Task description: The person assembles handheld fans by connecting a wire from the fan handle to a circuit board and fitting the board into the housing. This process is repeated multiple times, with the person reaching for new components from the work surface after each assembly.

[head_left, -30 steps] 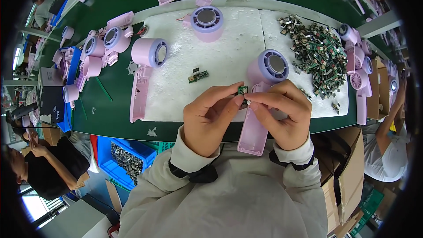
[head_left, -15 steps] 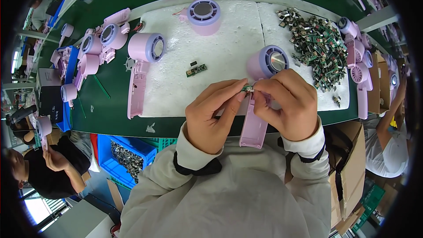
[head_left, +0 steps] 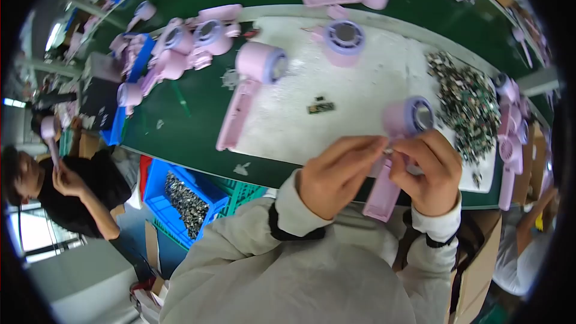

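Observation:
Fingertips of my left hand (head_left: 337, 175) and my right hand (head_left: 429, 171) meet in a pinch on a small circuit board (head_left: 389, 150), blurred and mostly hidden by the fingers. Right under them lies a pink handheld fan housing, its round head (head_left: 401, 117) ringed in lilac and its open handle (head_left: 382, 197) reaching over the near edge of the white foam board (head_left: 288, 126). I cannot tell whether the fingers also touch the housing. Left of the hands, another circuit board (head_left: 321, 108) rests on the foam beside a small dark piece.
A heap of circuit boards (head_left: 468, 105) covers the foam's right side. More fan housings (head_left: 255, 63) stand on the foam and the green table (head_left: 168, 126). A blue bin (head_left: 157, 186) of small parts sits lower left. Another person's hand (head_left: 69, 179) holds a fan at far left.
The whole view has swung, so the table and its contents appear farther right and mostly lower. Both hands keep their pinch above the same fan housing.

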Available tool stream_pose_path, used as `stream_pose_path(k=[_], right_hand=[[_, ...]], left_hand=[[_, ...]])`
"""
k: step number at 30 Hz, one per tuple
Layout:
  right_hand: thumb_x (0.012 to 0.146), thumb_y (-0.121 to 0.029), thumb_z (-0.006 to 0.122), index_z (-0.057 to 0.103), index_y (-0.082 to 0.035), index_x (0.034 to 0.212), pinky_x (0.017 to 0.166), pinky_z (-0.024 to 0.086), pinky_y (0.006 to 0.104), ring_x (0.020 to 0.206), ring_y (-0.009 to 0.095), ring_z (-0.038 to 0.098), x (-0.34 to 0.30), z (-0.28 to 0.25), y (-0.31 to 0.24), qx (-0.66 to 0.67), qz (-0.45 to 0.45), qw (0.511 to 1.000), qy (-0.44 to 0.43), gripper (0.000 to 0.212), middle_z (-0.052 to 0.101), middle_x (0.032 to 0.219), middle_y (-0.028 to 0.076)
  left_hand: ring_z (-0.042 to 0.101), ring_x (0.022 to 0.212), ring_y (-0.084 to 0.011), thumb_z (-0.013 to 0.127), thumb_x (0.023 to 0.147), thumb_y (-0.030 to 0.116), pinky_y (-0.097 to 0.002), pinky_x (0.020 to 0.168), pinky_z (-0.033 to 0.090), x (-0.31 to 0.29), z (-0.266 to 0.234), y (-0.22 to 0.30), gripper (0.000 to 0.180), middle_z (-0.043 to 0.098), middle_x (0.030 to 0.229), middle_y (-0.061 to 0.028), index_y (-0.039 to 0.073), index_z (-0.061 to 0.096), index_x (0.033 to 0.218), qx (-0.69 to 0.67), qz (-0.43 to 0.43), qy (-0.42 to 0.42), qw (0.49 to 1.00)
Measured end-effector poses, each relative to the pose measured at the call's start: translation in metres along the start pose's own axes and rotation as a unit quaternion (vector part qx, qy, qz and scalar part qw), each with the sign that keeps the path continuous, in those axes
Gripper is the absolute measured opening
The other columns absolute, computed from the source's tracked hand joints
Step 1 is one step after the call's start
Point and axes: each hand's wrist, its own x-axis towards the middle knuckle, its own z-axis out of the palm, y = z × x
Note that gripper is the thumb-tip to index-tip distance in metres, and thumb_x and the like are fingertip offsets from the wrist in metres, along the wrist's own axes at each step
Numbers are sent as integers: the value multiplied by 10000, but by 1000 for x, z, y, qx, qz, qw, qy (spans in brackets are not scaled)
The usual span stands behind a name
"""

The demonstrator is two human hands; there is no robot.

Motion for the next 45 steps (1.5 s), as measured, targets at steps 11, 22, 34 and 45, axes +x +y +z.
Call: stream_pose_path(k=[11, 22, 34, 45], right_hand=[[826, 48, 703, 655, 16, 860, 519, 282, 274, 571, 111, 392, -23, 22, -21, 22, 144, 986, 78, 67, 453, 676, 33], [833, 30, 688, 646, 13, 889, 524, 365, 277, 557, 109, 462, -3, -6, -9, -21, 127, 989, -69, 72, 485, 682, 44], [1021, -164, 537, 552, -11, 1154, 552, 409, 226, 657, 85, 545, 64, -95, 124, 179, 283, 932, -138, 203, 642, 886, 52], [1020, -250, 577, 624, 1, 1155, 529, 395, 220, 649, 85, 548, 132, -107, 245, 201, 254, 938, 120, 290, 673, 946, 55]], left_hand=[[717, 911, -273, 702, 835, -26, -334, 745, 600, -16, 38, 1, 443, 666, 1139, -160, -78, 639, 1271, 77, 77, 131, 985], [679, 991, -323, 742, 774, 7, -388, 849, 577, -9, 1, -3, 412, 651, 1138, -147, -16, 692, 1182, 96, 101, 77, 987], [629, 990, -325, 752, 749, -37, -413, 870, 532, -18, -77, -4, 343, 662, 1101, -140, 9, 725, 1088, 197, 113, 144, 963], [640, 794, -354, 694, 910, 132, -458, 741, 520, -50, -210, -61, 208, 659, 933, -154, 18, 680, 1083, 496, -138, 194, 835]])
